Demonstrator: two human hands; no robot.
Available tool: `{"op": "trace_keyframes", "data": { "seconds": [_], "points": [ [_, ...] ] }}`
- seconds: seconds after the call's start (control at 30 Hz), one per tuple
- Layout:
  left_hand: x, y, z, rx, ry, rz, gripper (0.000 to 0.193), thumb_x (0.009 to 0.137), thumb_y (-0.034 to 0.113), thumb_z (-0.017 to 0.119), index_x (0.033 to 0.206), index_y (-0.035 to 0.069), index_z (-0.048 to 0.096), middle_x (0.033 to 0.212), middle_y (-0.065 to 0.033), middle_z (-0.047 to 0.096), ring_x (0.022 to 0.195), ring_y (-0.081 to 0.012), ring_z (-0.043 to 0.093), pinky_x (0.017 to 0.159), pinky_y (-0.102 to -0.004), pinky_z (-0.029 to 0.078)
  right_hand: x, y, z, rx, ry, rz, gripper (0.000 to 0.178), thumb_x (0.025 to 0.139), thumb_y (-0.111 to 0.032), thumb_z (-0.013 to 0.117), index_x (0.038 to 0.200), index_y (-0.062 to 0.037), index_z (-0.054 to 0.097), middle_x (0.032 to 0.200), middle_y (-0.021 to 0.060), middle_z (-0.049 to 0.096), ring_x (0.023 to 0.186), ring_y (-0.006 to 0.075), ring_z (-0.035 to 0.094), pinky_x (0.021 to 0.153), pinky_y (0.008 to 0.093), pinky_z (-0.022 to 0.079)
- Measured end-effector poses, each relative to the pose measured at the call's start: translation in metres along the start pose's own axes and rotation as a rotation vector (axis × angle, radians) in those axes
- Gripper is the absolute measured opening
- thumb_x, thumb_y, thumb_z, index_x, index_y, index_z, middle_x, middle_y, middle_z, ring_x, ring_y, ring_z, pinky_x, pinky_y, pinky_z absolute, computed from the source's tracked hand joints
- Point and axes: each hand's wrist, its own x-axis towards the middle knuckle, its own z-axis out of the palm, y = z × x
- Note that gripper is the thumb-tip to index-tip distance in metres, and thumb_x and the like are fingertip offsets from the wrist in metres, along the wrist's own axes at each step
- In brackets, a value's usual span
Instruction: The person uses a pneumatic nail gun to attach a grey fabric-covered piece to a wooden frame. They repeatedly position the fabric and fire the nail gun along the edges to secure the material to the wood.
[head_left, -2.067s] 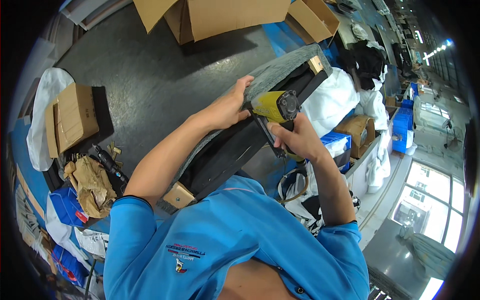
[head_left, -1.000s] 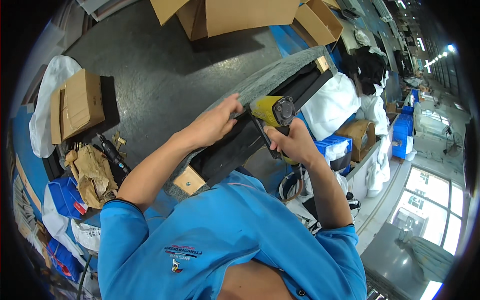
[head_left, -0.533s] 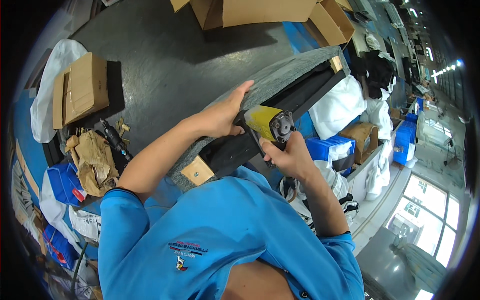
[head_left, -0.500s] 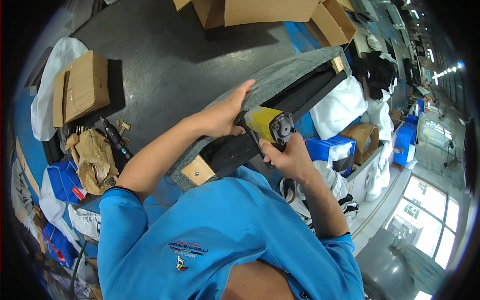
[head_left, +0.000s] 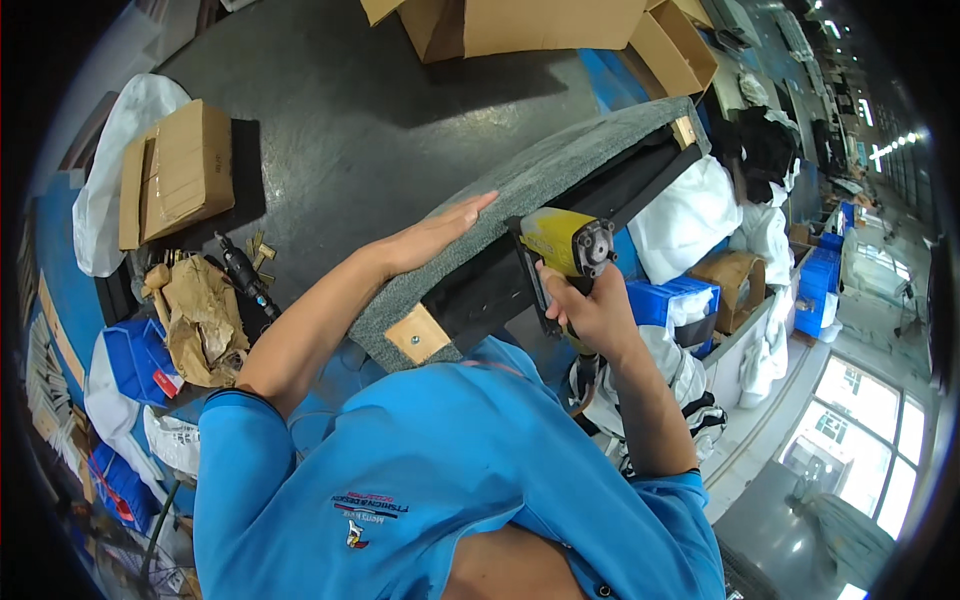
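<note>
A yellow and black pneumatic staple gun [head_left: 556, 243] is gripped by my right hand [head_left: 590, 303], its nose against the inner side of an upholstered panel. Grey fabric covers that padded panel [head_left: 560, 163], which stands tilted in front of my body with its dark frame side facing me. My left hand [head_left: 437, 238] lies flat on the grey fabric, fingers stretched out along the upper edge. At the panel's near end shows a light wooden block [head_left: 418, 336] with a screw in it; a similar wooden block [head_left: 683, 131] sits at the far end.
Cardboard boxes stand at left [head_left: 180, 170] and at the top [head_left: 540, 25]. A black power driver [head_left: 240, 272] lies beside crumpled brown paper [head_left: 200, 315] on the dark worktop [head_left: 330, 110]. Blue bins [head_left: 675, 300] and white bags [head_left: 680, 220] crowd the right.
My left hand has come off the lower edge by the staple gun, and its thumb now lies along the fabric. The staple gun has shifted slightly right.
</note>
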Motion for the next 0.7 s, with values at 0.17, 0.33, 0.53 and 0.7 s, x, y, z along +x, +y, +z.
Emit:
{"op": "trace_keyframes", "data": {
  "seconds": [0.17, 0.33, 0.53, 0.7],
  "points": [
    [-0.009, 0.013, 0.016, 0.436, 0.053, 0.102, 0.060, 0.114, 0.033, 0.044, 0.169, 0.021, 0.026, 0.173, -0.0210, 0.024, 0.157, -0.0407, 0.030, 0.128, -0.0459, 0.028, 0.000, -0.003, -0.002, 0.014, -0.040, -0.010, 0.022, 0.100, -0.011, 0.066, 0.116, 0.0035, 0.070, 0.081, 0.0035, 0.069, 0.061, 0.0077, 0.062, 0.054, 0.0245, 0.049],
    [-0.016, 0.023, 0.022, 0.564, 0.089, 0.091, 0.072, 0.109, 0.020, 0.052, 0.171, 0.021, 0.015, 0.169, -0.0294, 0.027, 0.146, -0.0458, 0.045, 0.119, -0.0469, 0.042, -0.002, -0.010, 0.007, -0.060, -0.083, 0.020, 0.023, 0.098, -0.016, 0.071, 0.108, 0.0042, 0.071, 0.077, 0.0030, 0.069, 0.064, 0.0088, 0.064, 0.058, 0.0271, 0.051],
    [-0.019, 0.019, 0.023, 0.467, 0.145, 0.133, 0.098, 0.100, 0.004, 0.064, 0.170, 0.021, -0.002, 0.169, -0.0282, 0.029, 0.150, -0.0448, 0.041, 0.122, -0.0487, 0.041, -0.009, -0.014, 0.018, -0.133, -0.108, 0.036, 0.021, 0.096, -0.014, 0.071, 0.106, 0.0047, 0.071, 0.081, 0.0041, 0.070, 0.066, 0.0094, 0.064, 0.060, 0.0275, 0.051],
    [-0.025, 0.028, 0.017, 0.399, 0.078, 0.102, 0.110, 0.090, 0.001, 0.073, 0.170, 0.012, -0.001, 0.167, -0.0305, 0.032, 0.146, -0.0453, 0.046, 0.120, -0.0471, 0.042, -0.016, 0.006, 0.039, -0.162, -0.085, -0.115, 0.023, 0.092, -0.017, 0.072, 0.102, 0.0034, 0.072, 0.081, 0.0105, 0.073, 0.078, 0.0173, 0.071, 0.071, 0.0353, 0.055]
  ]
}}
